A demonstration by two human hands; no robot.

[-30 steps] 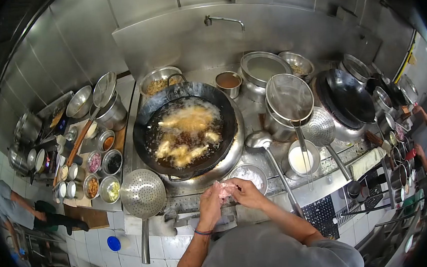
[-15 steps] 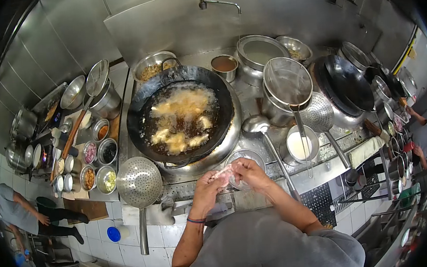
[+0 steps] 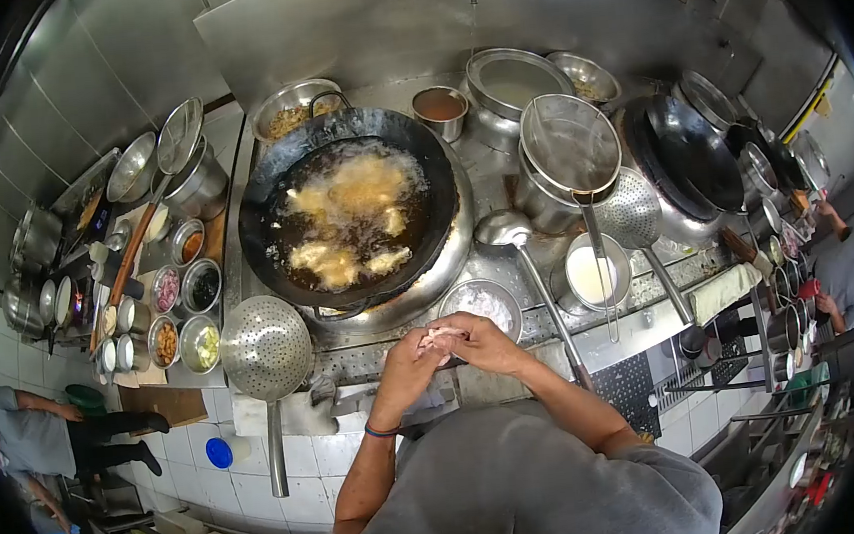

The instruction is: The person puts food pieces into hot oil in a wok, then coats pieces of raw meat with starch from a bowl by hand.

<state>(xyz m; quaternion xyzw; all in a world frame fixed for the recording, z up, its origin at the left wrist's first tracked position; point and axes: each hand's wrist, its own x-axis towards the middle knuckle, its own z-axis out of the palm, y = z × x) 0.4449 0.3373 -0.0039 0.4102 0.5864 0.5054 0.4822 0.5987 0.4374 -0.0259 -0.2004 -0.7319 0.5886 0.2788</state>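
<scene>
Close together in front of my chest, my left hand (image 3: pixel 410 369) and my right hand (image 3: pixel 485 346) are both closed on a pale pink piece of raw meat (image 3: pixel 441 337), mostly covered by the fingers. Just beyond them sits a metal bowl (image 3: pixel 518 322) with white powder (image 3: pixel 478 306) in it. Ahead and to the left stands a big black wok (image 3: pixel 266 194), where golden battered pieces (image 3: pixel 346 188) bubble in dark oil. A perforated skimmer (image 3: pixel 266 350) lies left of my hands, its handle toward me. On the right rests a long-handled ladle (image 3: pixel 510 232).
A mesh strainer (image 3: pixel 570 145) sits on a pot, near a container of white liquid (image 3: pixel 590 276) and a second skimmer (image 3: pixel 633 213). Bowls of ingredients (image 3: pixel 199 345) stand left. One person (image 3: pixel 34 433) is at far left, another (image 3: pixel 839 270) at far right.
My hands have closed in around the meat, which was stretched between them before. The powder bowl shows more fully now. The view has shifted slightly, and the person at left has moved.
</scene>
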